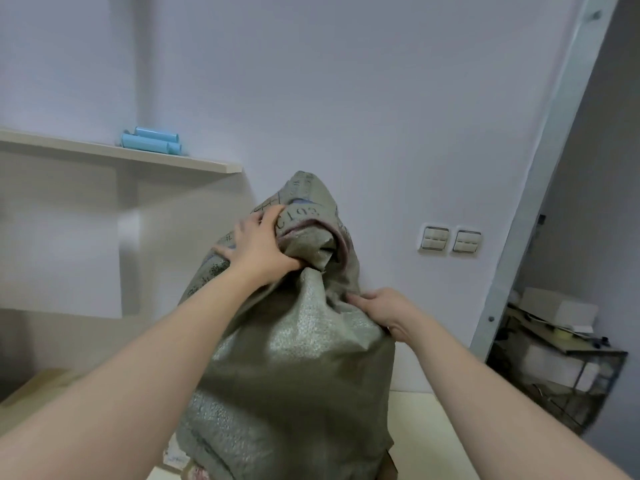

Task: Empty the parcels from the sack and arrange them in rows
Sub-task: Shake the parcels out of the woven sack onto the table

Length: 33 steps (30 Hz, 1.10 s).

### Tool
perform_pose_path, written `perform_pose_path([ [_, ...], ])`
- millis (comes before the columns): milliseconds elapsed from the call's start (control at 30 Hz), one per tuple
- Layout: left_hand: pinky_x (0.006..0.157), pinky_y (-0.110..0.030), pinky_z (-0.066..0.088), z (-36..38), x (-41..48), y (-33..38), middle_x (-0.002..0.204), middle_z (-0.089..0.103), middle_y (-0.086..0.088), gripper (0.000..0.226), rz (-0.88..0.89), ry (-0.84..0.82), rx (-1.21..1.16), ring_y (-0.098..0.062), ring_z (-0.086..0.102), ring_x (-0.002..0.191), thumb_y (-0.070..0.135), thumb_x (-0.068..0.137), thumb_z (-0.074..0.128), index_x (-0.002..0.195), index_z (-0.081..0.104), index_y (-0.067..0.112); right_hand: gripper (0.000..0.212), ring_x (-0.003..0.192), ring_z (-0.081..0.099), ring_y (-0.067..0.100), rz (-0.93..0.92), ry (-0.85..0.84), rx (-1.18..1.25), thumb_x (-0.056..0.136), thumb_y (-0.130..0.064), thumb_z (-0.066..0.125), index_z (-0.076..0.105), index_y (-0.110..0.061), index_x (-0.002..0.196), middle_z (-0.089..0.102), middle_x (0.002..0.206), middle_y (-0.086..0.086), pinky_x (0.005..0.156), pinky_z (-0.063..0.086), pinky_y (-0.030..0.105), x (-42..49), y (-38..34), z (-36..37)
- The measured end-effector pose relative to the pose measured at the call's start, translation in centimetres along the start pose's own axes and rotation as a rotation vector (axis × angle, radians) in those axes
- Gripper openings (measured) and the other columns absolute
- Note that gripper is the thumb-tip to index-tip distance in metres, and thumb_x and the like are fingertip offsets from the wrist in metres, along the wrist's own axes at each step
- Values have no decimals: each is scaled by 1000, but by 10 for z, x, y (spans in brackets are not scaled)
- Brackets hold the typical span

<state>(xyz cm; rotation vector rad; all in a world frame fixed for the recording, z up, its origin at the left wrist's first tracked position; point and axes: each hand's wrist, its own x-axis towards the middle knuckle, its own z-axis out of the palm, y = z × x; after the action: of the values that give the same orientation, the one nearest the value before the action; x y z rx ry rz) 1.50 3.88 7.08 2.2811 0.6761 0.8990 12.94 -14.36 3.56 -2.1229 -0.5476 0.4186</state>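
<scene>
A grey-green woven sack (pixel 291 368) with dark printed markings stands tall in the middle of the view, bulging and bunched near its top. My left hand (pixel 258 245) grips the gathered fabric high on the sack's left side. My right hand (pixel 382 311) clutches the fabric lower down on the right side. At the sack's bottom edge a few parcels (pixel 180 460) peek out with printed labels; most of the contents are hidden inside.
A pale floor (pixel 429 434) spreads around the sack. A wooden shelf (pixel 145 157) on the left wall carries blue rolls (pixel 152 143). Two light switches (pixel 450 240) sit on the wall. A cluttered wire rack (pixel 561 368) stands beyond the metal door frame (pixel 540 188) at right.
</scene>
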Motion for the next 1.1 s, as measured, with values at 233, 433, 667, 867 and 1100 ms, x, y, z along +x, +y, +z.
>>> perform_pose_path([
  [233,100,-48,48,-4,3,-25,112,66,6,67,12,94,-469,-23,62,107,8,76,74,111,43,55,22,91,69,31,-32,198,561,98,-18,56,67,-7,83,71,104,22,88,56,52,23,-23,5],
  [433,87,-18,51,-13,21,-7,103,61,9,57,36,278,-740,-12,61,97,-6,89,57,129,48,33,27,76,61,21,-231,204,784,104,-14,44,59,-6,84,63,87,13,86,54,40,26,-69,-11],
  [667,103,-47,48,-10,46,-7,102,67,9,62,106,281,-732,-23,63,107,4,75,52,90,58,64,27,71,59,22,-161,229,672,104,-20,44,59,-10,84,62,85,12,60,50,32,44,-67,-18],
  [867,84,-30,50,0,47,-12,94,60,13,52,170,279,-549,-12,58,91,-6,84,62,130,51,16,27,69,57,17,-176,251,814,104,-13,43,56,-9,81,58,80,8,63,50,31,46,-64,-18],
  [1100,79,-26,55,-12,56,12,91,66,5,35,174,304,-746,-11,64,85,-6,92,45,109,58,22,27,84,61,22,-246,287,823,104,-17,42,60,-10,86,63,94,13,82,53,38,49,-76,-27],
])
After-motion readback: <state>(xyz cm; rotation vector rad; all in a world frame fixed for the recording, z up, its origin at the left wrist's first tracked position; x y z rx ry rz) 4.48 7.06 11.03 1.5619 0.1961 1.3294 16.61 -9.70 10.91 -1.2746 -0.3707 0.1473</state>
